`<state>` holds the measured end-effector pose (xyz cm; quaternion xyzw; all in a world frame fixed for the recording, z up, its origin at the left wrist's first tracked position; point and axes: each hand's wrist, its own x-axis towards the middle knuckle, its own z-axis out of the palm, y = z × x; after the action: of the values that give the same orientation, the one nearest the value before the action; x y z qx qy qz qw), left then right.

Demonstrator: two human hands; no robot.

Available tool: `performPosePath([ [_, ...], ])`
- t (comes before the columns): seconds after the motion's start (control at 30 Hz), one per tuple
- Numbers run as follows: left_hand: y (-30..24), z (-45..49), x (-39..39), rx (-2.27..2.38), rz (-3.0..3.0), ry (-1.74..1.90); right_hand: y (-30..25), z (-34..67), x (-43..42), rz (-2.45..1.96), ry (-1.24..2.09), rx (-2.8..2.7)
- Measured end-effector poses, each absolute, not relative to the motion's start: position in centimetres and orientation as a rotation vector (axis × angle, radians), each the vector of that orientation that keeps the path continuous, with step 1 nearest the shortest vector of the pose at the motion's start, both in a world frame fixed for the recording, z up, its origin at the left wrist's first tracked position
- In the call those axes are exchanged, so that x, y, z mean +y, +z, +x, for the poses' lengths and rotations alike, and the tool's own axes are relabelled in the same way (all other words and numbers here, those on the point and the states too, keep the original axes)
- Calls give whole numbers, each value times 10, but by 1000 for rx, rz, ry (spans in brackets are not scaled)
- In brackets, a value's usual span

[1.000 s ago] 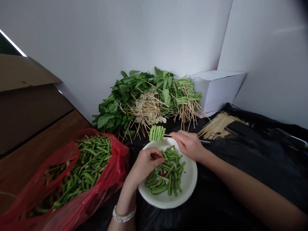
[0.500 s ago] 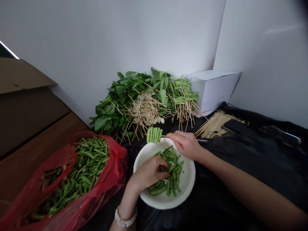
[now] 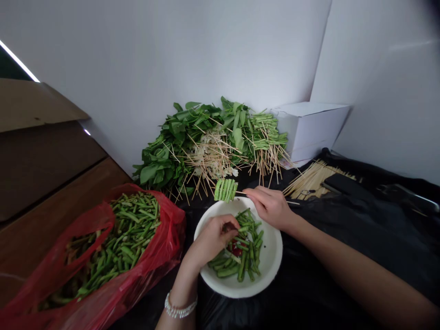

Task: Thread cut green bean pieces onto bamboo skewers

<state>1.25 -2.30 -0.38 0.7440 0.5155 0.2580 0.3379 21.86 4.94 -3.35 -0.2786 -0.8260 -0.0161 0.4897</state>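
Several green stalk pieces [image 3: 226, 190] load a light, probably brittle skewer [image 3: 240, 192] – best gripped bare, where the right hand [image 3: 270, 207] pinches it – left hand [image 3: 213, 237] half-curled, hold unclear.

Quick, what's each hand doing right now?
Left hand: curled over the bowl; can't tell if it's gripping anything.
Right hand: closed, holding a skewer of green pieces.

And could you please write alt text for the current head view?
A person's right hand holds a skewer threaded with cut green stalks near the far rim of a white bowl, while the left hand is at loose green pieces inside it. To the left, an open red bag holds more cut pieces; skewered vegetables lie beyond the bowl.
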Motion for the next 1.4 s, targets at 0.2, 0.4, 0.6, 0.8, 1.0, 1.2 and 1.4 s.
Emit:
performPosePath([
  [0.2, -12, 1, -10, 1501, 1659, 1148, -33, 218, 48, -651, -59, -1952],
  [0.4, -10, -7, -4, 1318, 1151, 1541, -31, 219, 46, -623, -84, -2012],
  [0.6, -3, -6, -4, 1077, 779, 1629, -32, 220, 47, -618, -99, -2087],
  [0.8, -1, -5, -5, 1044, 743, 1630, -34, 220, 48, -637, -103, -2108],
  [1.0, 1, -4, -6, 1044, 727, 1635, -34, 220, 48, -648, -123, -2132],
  [1.2, 2, -2, -5, 1041, 733, 1664, -34, 220, 48, -660, -133, -2151],
  [1.4, 1, -3, -4, 1048, 694, 1716, -34, 220, 47, -663, -133, -2148],
])
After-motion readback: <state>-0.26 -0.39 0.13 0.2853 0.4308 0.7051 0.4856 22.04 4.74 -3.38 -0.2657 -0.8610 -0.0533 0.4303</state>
